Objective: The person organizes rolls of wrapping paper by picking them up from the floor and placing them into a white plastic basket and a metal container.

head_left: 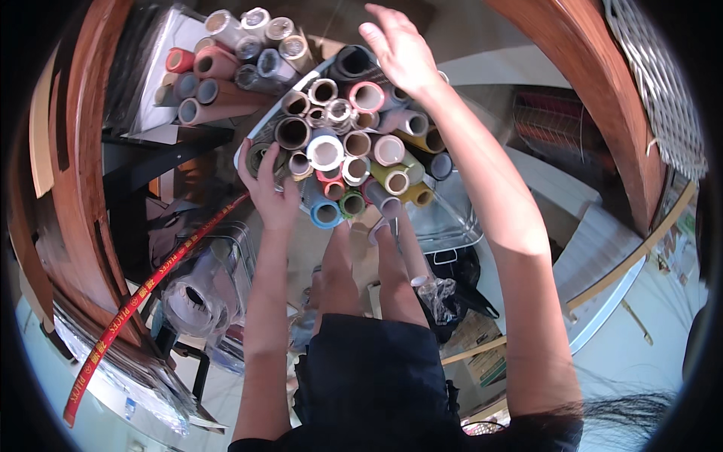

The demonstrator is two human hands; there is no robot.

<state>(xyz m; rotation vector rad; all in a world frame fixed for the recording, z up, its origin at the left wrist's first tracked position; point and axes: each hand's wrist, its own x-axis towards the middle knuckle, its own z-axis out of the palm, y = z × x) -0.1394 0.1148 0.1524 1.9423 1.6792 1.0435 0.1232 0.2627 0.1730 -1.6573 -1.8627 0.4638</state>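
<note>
Many rolls of wrapping material stand upright in a pale-rimmed bin (261, 126), their open tube ends facing up. White (325, 164), pink (388, 154), blue (326, 220) and green (352, 212) rolls are among them. My left hand (271, 192) is at the bin's left side, fingers spread about a dark greenish roll (260, 170); whether it presses on the roll or the rim is hard to tell. Over the bundle's far right my right hand (403, 56) is stretched out flat, fingers extended, nothing in it. A dark roll (352, 71) stands just left of it.
More rolls (256, 53) lie stacked at the far left. A long red printed strip (151, 282) slants along the left side, near a plastic-wrapped roll (188, 301). Wooden frames (86, 151) and a woven panel (648, 83) border the space. A black bag (461, 290) sits right of my legs.
</note>
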